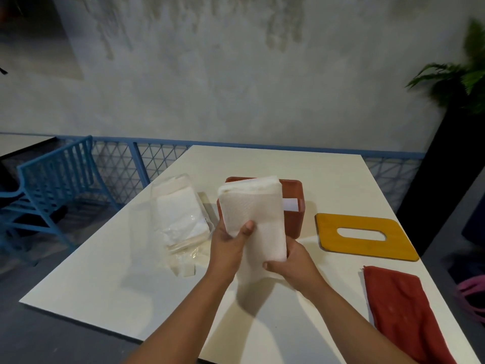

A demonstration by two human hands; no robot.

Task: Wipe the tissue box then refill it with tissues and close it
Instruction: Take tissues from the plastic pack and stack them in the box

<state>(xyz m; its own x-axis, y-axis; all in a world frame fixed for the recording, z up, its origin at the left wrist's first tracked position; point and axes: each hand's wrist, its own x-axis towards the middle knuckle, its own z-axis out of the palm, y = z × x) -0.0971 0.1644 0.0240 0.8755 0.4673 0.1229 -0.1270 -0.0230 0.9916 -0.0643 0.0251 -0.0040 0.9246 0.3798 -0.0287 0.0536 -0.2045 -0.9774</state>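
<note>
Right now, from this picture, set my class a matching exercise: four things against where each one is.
1 tissue stack; 2 tissue box; 3 slotted lid; 4 red cloth.
A lying flat right of the box; B at the table near right corner; C held by left hand and right hand; D open, behind the stack.
Pairs: 1-C, 2-D, 3-A, 4-B.

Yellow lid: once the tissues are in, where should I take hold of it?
Set the grip on the rim of the oval slot in the yellow lid, coming straight down from above. It lies flat on the table, so its outer edges give little purchase, while the slot probably lets a finger hook under.
</note>
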